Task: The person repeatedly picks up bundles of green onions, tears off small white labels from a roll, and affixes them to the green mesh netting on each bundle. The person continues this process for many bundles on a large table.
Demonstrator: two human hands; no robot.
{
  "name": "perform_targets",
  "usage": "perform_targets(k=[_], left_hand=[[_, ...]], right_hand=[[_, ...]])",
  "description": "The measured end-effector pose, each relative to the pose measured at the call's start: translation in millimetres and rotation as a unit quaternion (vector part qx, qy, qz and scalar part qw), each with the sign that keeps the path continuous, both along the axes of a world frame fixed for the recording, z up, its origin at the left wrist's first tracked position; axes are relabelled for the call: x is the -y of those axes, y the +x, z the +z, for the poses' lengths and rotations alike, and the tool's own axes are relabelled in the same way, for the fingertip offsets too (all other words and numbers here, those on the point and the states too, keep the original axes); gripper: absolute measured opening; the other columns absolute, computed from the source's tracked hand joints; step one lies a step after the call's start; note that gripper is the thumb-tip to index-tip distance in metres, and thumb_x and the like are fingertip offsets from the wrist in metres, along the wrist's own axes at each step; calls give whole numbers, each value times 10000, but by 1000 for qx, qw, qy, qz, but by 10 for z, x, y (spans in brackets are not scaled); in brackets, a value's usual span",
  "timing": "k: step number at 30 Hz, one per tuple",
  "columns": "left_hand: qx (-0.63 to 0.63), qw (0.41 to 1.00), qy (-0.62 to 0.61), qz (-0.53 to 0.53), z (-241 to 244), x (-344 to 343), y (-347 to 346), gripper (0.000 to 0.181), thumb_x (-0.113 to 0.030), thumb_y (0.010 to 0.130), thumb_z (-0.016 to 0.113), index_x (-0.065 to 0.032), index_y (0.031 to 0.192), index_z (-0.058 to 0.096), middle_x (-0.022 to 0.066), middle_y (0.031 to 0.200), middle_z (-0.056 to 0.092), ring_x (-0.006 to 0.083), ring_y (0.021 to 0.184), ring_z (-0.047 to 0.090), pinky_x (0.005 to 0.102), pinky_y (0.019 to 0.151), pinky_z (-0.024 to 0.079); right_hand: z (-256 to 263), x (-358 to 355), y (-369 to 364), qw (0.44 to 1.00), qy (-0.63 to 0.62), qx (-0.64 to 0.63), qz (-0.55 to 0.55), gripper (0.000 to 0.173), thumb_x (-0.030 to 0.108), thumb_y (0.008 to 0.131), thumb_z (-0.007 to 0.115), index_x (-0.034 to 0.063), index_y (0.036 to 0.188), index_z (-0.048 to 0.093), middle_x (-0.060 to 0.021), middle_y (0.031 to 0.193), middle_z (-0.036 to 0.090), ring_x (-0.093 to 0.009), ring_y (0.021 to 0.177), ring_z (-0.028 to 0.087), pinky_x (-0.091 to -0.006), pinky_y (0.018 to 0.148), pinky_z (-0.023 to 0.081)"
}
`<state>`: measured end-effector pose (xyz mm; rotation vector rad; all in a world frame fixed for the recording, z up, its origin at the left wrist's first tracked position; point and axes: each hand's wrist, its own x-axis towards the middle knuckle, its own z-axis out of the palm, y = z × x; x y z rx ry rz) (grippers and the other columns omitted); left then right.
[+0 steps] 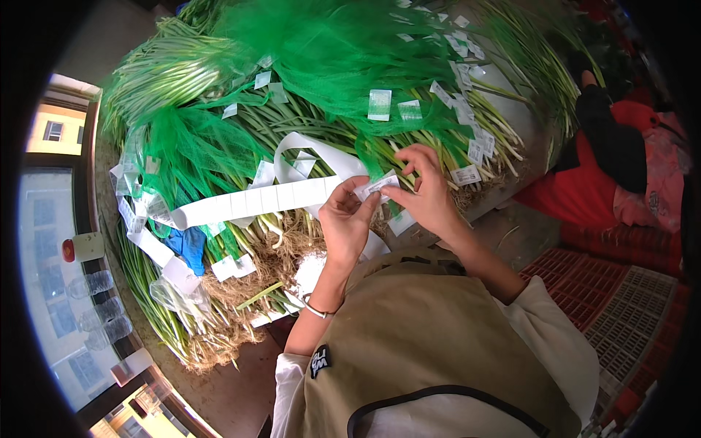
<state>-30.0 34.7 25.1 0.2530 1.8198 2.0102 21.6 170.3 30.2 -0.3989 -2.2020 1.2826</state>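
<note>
My left hand (348, 216) pinches a small white printed label (377, 187) between thumb and fingertips. From the right, my right hand (427, 189) touches the label's other end with its thumb, its fingers curled above. A strip of green mesh netting (372, 156) passes behind the label. A long white strip of labels (257, 203) loops around just left of my hands, across bunches of green onions (285, 224) with roots. More green mesh netting (345, 60) lies over the onions, with several white labels (379, 105) on it.
A blue cloth or glove (188, 249) and clear plastic (178, 293) lie at the left. By the window stand clear plastic containers (98, 312). A person in red and black (608, 159) is at the right, above stacked plastic crates (619, 312).
</note>
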Motion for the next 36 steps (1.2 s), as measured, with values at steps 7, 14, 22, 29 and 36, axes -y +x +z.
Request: perform_targets(k=[7, 14, 22, 29, 36], left_hand=[[18, 999, -48, -13, 40, 66, 18, 128, -79, 832, 626, 47, 848, 632, -5, 673, 574, 27, 615, 479, 174, 527, 387], [-159, 973, -9, 169, 314, 505, -457, 116, -41, 808, 642, 19, 901, 610, 79, 860, 629, 107, 754, 583, 226, 674, 492], [-169, 952, -33, 254, 429, 813, -588, 162, -23, 815, 621, 34, 967, 622, 84, 929, 640, 108, 811, 591, 226, 726, 475], [-135, 956, -45, 258, 408, 797, -550, 194, -45, 831, 608, 43, 1003, 624, 103, 964, 645, 118, 843, 590, 231, 750, 469], [-102, 962, -41, 252, 351, 873, -582, 177, -79, 826, 634, 39, 958, 636, 69, 882, 642, 108, 782, 576, 237, 744, 442]], right_hand=[[-73, -104, 66, 962, -213, 83, 151, 209, 65, 811, 607, -11, 983, 517, -78, 817, 612, -122, 658, 567, -252, 568, 466], [142, -534, 0, 966, -239, 76, 68, 222, -6, 847, 535, -61, 1062, 537, -109, 852, 637, -107, 662, 590, -221, 580, 490], [-216, -652, 124, 936, -276, 169, 136, 204, 5, 838, 559, -90, 1017, 581, -97, 809, 645, -98, 643, 595, -220, 570, 493], [-297, -626, 174, 905, -335, 208, 161, 193, 17, 860, 514, -120, 984, 571, -162, 816, 642, -185, 742, 659, -245, 568, 529], [-507, -753, 218, 922, -211, 254, 203, 123, 33, 824, 505, -37, 862, 599, -86, 729, 646, -119, 571, 585, -242, 515, 453]])
